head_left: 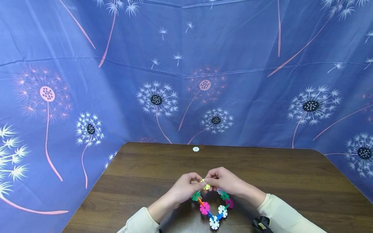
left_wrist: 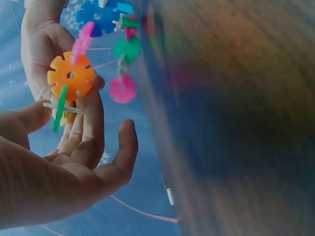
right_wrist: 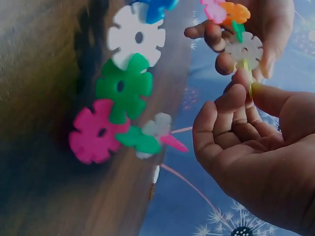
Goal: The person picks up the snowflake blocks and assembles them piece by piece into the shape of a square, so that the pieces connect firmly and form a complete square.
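Note:
A chain of slotted plastic snowflake discs hangs below both hands in the head view, with a pink disc (head_left: pixel 205 208) and a white disc (head_left: pixel 214 222) in its lower loop. My left hand (head_left: pixel 185 188) pinches a whitish disc (right_wrist: pixel 245 50) at one end, beside a green disc (left_wrist: pixel 60 109) and an orange disc (left_wrist: pixel 71 75). A yellow disc (head_left: pixel 206 184) sits between the hands, its edge touching the whitish disc. Thumb and fingers of my right hand (head_left: pixel 227 182) pinch that yellow disc. The chain's other end, with a small pink disc (right_wrist: pixel 173 142), dangles beside the right hand.
A single white disc (head_left: pixel 196 149) lies at the far edge of the brown wooden table (head_left: pixel 145 165). Behind it hangs a blue cloth (head_left: pixel 250 97) with dandelion prints. A black strap device (head_left: pixel 262 224) is at the right wrist.

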`<state>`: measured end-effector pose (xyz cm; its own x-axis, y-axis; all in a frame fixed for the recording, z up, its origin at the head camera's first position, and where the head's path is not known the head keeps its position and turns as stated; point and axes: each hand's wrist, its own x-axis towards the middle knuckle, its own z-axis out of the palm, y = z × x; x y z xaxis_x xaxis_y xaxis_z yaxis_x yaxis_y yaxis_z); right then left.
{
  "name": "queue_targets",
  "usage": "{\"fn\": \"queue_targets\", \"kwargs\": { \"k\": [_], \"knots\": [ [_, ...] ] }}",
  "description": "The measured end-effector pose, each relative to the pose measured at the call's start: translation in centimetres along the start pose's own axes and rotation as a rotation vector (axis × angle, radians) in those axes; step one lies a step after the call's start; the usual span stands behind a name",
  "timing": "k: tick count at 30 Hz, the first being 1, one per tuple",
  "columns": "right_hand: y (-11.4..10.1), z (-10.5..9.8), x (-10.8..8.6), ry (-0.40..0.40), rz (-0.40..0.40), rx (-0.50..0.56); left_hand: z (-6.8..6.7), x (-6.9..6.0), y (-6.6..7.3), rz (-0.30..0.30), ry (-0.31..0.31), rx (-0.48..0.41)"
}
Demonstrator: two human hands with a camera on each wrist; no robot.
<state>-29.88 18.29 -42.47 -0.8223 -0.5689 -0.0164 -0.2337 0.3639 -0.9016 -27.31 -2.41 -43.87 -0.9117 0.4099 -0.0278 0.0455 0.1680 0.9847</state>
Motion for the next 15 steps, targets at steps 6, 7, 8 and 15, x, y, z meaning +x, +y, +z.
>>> {"fn": "queue_targets", "kwargs": {
  "k": [6,7,8,15],
  "knots": [
    [0.1,-0.4,0.6,-0.021,-0.030,-0.027,0.1,-0.1,-0.6,-0.003,0.008,-0.083],
    [0.2,-0.7,0.8,-0.012,-0.037,-0.047,0.0,-0.1,-0.6,-0.009,0.004,-0.092],
    [0.2,-1.1,1.0,0.001,-0.041,-0.070,-0.1,0.0,-0.6,-0.013,0.001,-0.097],
    [2.5,-4.4,5.3,0.152,-0.075,-0.368,-1.0,-0.1,-1.1,-0.050,0.006,-0.095]
  ]
}}
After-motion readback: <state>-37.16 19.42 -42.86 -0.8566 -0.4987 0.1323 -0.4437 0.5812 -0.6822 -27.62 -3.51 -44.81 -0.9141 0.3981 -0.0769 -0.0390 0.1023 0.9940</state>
